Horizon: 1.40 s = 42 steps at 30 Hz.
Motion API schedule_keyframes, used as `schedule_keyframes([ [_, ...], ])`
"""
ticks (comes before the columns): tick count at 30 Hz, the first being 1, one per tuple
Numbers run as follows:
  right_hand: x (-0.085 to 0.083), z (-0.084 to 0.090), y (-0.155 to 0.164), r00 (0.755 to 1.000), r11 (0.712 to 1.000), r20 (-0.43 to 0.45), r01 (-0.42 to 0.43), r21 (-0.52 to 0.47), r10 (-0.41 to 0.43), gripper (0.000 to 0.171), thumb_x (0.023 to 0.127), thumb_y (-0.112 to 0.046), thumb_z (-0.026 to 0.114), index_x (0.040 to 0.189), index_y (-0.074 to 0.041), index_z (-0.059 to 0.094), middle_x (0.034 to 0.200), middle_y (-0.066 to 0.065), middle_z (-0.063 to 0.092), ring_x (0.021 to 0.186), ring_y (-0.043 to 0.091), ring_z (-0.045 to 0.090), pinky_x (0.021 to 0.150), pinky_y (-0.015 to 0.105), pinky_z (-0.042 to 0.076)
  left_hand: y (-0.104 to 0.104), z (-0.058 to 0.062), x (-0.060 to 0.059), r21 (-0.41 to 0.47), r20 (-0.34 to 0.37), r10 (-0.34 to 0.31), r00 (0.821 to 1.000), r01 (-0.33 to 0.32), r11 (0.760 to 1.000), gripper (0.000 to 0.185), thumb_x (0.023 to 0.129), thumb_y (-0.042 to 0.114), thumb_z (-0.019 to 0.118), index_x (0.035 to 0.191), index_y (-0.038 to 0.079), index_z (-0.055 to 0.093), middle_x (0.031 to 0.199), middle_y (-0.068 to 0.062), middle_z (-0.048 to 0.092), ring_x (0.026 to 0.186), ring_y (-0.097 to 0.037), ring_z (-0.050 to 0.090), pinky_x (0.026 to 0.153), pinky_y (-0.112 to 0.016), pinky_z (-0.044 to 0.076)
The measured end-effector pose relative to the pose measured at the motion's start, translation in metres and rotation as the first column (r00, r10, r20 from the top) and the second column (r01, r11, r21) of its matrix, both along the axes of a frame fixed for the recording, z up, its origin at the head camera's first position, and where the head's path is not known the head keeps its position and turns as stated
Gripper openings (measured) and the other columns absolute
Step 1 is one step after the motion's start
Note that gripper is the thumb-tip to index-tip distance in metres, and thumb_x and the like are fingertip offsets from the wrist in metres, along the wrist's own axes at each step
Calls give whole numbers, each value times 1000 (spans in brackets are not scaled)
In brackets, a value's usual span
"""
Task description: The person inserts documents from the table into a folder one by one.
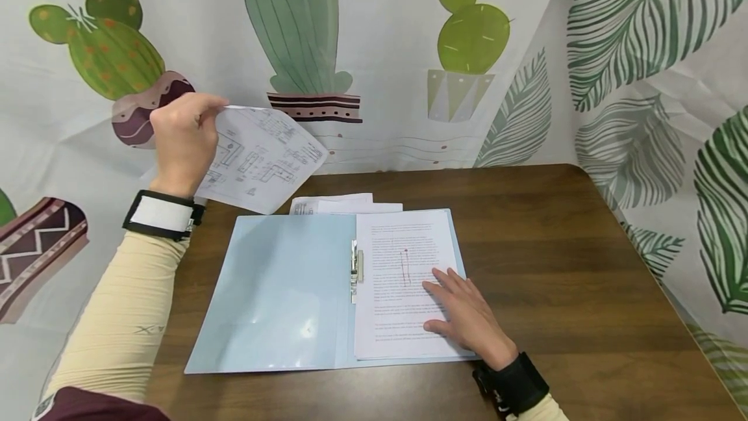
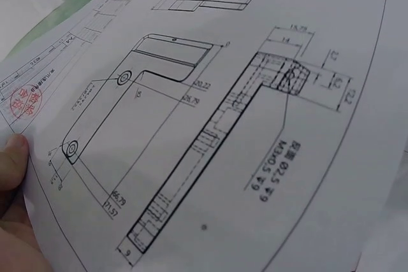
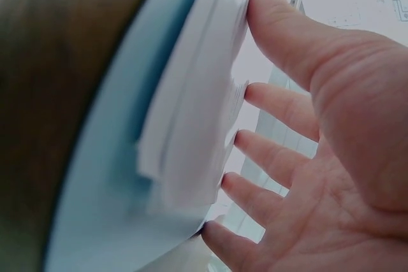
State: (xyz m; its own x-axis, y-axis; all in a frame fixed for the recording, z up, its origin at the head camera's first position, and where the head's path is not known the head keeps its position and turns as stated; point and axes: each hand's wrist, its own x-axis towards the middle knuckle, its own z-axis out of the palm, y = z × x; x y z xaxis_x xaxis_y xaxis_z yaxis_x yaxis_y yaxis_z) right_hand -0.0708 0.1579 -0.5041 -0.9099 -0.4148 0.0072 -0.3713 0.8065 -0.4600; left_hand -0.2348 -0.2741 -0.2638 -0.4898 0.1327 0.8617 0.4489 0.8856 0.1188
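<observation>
Pinching the drawing sheet [image 1: 263,164] beyond the far left corner of the blue folder [image 1: 280,291], your left hand [image 1: 186,138] holds up print reading "M3x0.5", "66.79" and "71.57", plus a red stamp [image 2: 27,102]; your right hand [image 1: 467,317], fingers spread, touches the printed pages [image 1: 397,327] in that folder, their red-marked lines too small to read
</observation>
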Motion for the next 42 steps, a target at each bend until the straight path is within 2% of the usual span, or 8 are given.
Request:
schedule_keyframes([
  [4, 1, 2, 1, 1000, 1000, 16, -1, 0, 1, 76, 78, -35, 90, 143, -8, 61, 159, 18, 43, 151, 43, 29, 117, 66, 22, 2, 3, 0, 3, -6, -20, 1000, 20, 1000, 18, 99, -4, 62, 96, -4, 79, 94, -18, 77, 85, -38, 74, 70, -47, 52],
  [11, 0, 5, -1, 999, 1000, 41, 4, 6, -4, 75, 79, -33, 90, 142, -7, 61, 159, 18, 43, 151, 43, 28, 117, 67, 21, 12, 12, 5, 81, -18, -91, 996, 92, 992, 13, 97, 7, 71, 94, 0, 82, 91, -15, 78, 82, -36, 75, 75, -6, 35],
  [18, 1, 6, -1, 1000, 1000, 23, -1, 7, 1, 73, 81, -34, 88, 143, -7, 61, 159, 18, 43, 151, 43, 29, 116, 67, 22, 28, 17, 12, 155, 32, -142, 989, 136, 978, 9, 94, 2, 74, 92, 2, 83, 88, -12, 79, 75, -17, 73, 69, -5, 37],
  [23, 1, 7, -1, 998, 1000, -65, -7, -22, 5, 64, 84, -31, 87, 138, -6, 64, 153, 20, 49, 147, 43, 37, 114, 66, 28, 42, 20, 19, 208, 78, -206, 975, 186, 960, 8, 91, 0, 76, 90, 2, 83, 86, -10, 78, 72, 12, 61, 66, -6, 40],
  [26, -1, 10, -1, 988, 998, -153, 3, -60, -12, 56, 86, -28, 85, 134, -6, 67, 149, 20, 54, 141, 41, 46, 111, 62, 37, 52, 22, 25, 211, 100, -234, 967, 210, 955, 9, 90, -2, 76, 89, 3, 83, 84, -9, 78, 73, 15, 60, 66, -5, 41],
  [30, -6, 19, -2, 961, 985, -264, 34, -170, -79, 53, 89, -24, 82, 136, -7, 65, 146, 17, 56, 134, 35, 54, 105, 56, 46, 63, 23, 33, 167, 118, -289, 950, 268, 949, 9, 89, -2, 77, 88, 5, 83, 84, -7, 79, 72, 12, 61, 63, -6, 41],
  [36, -15, 37, -5, 903, 926, -393, 14, -376, -173, 67, 89, -13, 82, 149, -6, 53, 148, 15, 54, 135, 31, 54, 108, 44, 45, 80, 23, 46, 149, 166, -387, 907, 364, 919, 9, 88, -2, 79, 88, 6, 84, 84, -5, 79, 68, -3, 68, 62, -9, 43],
  [42, -19, 52, -10, 902, 866, -381, -16, -501, -204, 71, 90, -10, 80, 153, -9, 48, 151, 11, 53, 136, 29, 54, 113, 25, 36, 93, 21, 55, 117, 229, -457, 859, 442, 889, 9, 88, -2, 78, 89, 6, 83, 85, -5, 79, 72, -14, 73, 69, -9, 48],
])
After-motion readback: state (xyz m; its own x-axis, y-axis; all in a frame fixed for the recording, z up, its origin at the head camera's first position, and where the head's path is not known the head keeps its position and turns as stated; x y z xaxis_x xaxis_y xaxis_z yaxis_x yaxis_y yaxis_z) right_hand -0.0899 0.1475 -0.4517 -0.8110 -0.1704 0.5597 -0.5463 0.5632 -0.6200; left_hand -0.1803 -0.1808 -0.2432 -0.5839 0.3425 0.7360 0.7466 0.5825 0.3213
